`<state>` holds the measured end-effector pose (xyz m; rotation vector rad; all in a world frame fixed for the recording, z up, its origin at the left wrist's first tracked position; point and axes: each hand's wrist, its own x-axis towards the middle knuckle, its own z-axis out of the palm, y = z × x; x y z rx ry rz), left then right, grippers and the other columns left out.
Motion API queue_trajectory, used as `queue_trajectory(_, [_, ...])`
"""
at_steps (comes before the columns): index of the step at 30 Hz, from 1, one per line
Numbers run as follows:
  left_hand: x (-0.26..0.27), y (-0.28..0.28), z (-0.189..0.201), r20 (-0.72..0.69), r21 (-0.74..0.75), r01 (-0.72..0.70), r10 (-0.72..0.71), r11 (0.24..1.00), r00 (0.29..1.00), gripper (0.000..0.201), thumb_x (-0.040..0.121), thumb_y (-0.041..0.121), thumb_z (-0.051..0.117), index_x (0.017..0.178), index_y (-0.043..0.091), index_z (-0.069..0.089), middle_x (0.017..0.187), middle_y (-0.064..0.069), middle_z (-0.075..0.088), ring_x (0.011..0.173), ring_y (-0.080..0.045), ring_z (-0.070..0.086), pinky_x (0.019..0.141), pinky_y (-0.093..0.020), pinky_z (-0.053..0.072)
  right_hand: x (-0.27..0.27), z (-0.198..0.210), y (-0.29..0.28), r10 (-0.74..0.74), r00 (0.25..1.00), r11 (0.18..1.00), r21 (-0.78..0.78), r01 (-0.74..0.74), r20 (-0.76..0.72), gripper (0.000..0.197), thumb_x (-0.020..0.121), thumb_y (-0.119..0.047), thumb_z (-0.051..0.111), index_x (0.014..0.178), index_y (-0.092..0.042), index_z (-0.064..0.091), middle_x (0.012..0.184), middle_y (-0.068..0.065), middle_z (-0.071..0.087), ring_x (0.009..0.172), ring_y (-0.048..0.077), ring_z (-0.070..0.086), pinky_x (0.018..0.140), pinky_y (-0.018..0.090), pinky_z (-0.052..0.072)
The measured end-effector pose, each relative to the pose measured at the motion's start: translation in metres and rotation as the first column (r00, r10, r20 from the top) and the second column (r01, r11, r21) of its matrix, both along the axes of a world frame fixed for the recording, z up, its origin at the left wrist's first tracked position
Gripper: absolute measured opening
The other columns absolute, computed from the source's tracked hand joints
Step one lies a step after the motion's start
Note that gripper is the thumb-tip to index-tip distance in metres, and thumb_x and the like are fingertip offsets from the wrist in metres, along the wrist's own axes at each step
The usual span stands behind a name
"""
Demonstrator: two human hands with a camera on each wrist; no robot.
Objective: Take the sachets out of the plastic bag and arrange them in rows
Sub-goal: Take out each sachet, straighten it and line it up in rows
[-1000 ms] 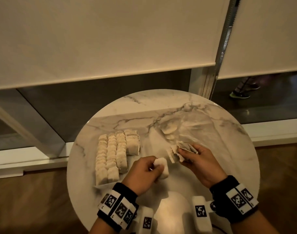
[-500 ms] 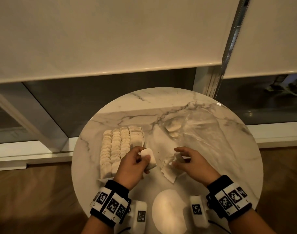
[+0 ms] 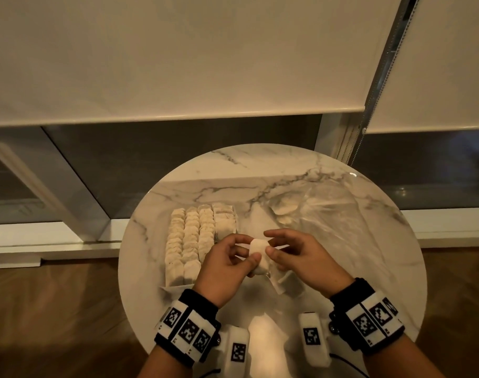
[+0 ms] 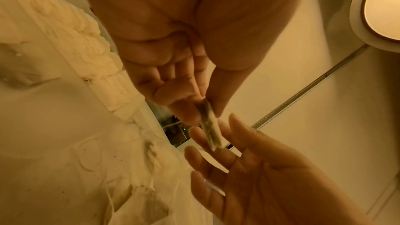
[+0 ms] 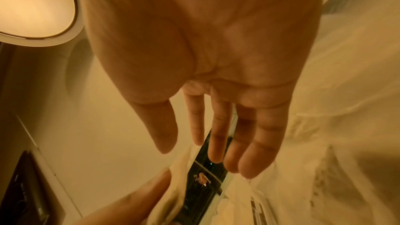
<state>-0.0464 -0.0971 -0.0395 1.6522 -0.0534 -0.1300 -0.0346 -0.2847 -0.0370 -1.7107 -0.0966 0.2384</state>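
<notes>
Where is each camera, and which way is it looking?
Head: on the person's head, looking down at the round table, the rows of sachets, both hands and the wristbands.
Left wrist: on the left wrist, looking along the left hand at its pinched sachet.
Right wrist: on the right wrist, looking along the open right hand.
Shared: each wrist view also shows the other hand's fingers; all show that sachet.

Your left hand [image 3: 227, 264] is raised in front of you, thumb and fingers pinched together at the tips, palm turned inward. Your right hand [image 3: 301, 257] faces it, just beside, with fingers [image 5: 216, 136] straight and spread, thumb out. Both wrists carry black bands with tag markers.
</notes>
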Motion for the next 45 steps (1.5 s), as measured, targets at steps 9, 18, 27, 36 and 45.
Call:
queue_trajectory(9, [-0.001,0.011,0.004,0.035,0.011,-0.098,0.098,0.995,0.995,0.010,0.090,0.013,0.070,0.100,0.011,0.068,0.084,-0.008,0.075,0.065,-0.017,0.068,0.052,-0.019,0.046,0.013,0.013,0.021,-0.006,0.996,0.999,-0.046,0.010,0.085,0.003,0.091,-0.011,0.071,0.090,-0.009,0.073,0.076,0.015,0.071,0.067,0.016,0.062,0.058,0.029,0.050])
queue_trajectory(18, [0.012,0.099,-0.019,0.247,0.750,-0.443,0.414,0.492,0.876,0.016,0.093,0.024,0.062,0.107,0.030,0.067,0.119,-0.001,0.063,0.111,-0.025,0.054,0.092,-0.042,0.048,0.061,0.022,0.080,0.106,0.992,0.977,-0.191,-0.091,0.073,0.010,0.093,-0.015,0.070,0.084,-0.011,0.069,0.070,0.005,0.070,0.063,0.015,0.067,0.054,0.028,0.055])
queue_trajectory(27, [0.009,0.114,-0.053,0.025,0.665,-0.329,0.420,0.670,0.907,0.032,0.102,0.021,0.041,0.133,0.021,0.051,0.145,-0.008,0.040,0.125,-0.030,0.049,0.110,-0.042,0.038,0.087,-0.026,0.138,0.216,0.929,0.747,-0.562,-0.356,-0.300,0.007,0.088,-0.006,0.071,0.088,-0.011,0.066,0.082,0.013,0.074,0.076,0.025,0.075,0.077,0.042,0.063])
queue_trajectory(36, [0.010,0.117,-0.057,0.011,0.626,-0.304,0.383,0.718,0.924,0.035,0.102,0.015,0.041,0.136,0.020,0.046,0.146,-0.009,0.042,0.126,-0.027,0.049,0.110,-0.035,0.036,0.096,-0.035,0.153,0.199,0.946,0.470,-0.823,-0.320,-0.254,0.031,0.081,-0.008,0.075,0.111,-0.007,0.068,0.111,0.014,0.072,0.097,0.028,0.071,0.083,0.039,0.061])
queue_trajectory(45, [0.012,0.118,-0.062,0.018,0.627,-0.310,0.384,0.715,0.923,0.036,0.100,0.013,0.042,0.135,0.021,0.047,0.144,-0.008,0.044,0.124,-0.028,0.051,0.110,-0.039,0.038,0.094,-0.032,0.154,0.219,0.958,0.415,-0.870,-0.265,-0.187,0.031,0.083,-0.011,0.075,0.113,-0.008,0.068,0.113,0.011,0.070,0.104,0.026,0.068,0.086,0.032,0.058])
